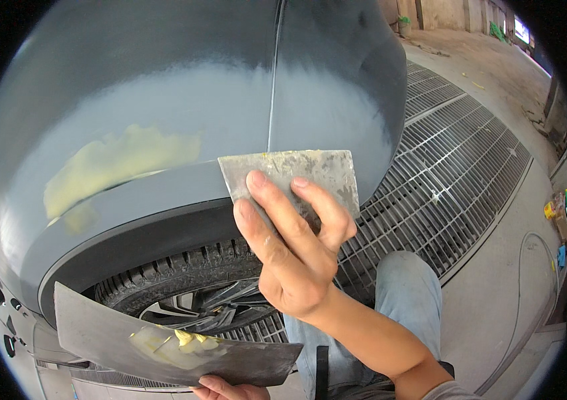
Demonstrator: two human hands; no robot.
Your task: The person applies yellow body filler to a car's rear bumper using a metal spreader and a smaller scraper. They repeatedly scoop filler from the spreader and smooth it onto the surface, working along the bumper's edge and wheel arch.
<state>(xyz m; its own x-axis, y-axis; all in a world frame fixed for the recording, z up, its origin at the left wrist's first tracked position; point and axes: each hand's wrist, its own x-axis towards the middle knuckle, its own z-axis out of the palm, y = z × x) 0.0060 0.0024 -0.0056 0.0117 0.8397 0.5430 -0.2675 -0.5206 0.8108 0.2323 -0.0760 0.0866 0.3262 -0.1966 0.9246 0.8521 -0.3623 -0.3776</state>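
Taking the view as a clock dial, a pale yellow patch [130, 155] is lying between nine and ten o'clock on the grey car panel [183, 120], above the wheel arch [137, 240]. At seven o'clock, a dark plate [97, 327] is bearing soft yellow paste [187, 338] and partly covering the wheel [177, 283]. The left hand [233, 389], near half past six, is grasping the plate's lower edge; the loaded face is pointing toward the viewer, presumably leaving the paste accessible. Just below the dial centre, the right hand [297, 260] is grasping a metal spreader [330, 173], its fingers [273, 200] fanning across the near face, probably distributing pressure and leaving the long twelve-o'clock edge free. The thumb is not showing. The spreader is occupying the centre, in front of the panel; whether they are touching cannot be determined. Toward three o'clock, floor grating [453, 180] is extending beside the panel. Farther out, a yellow item [551, 210] is resting among small articles, appearing too small for reading any label. Neither tool is displaying legible lettering.
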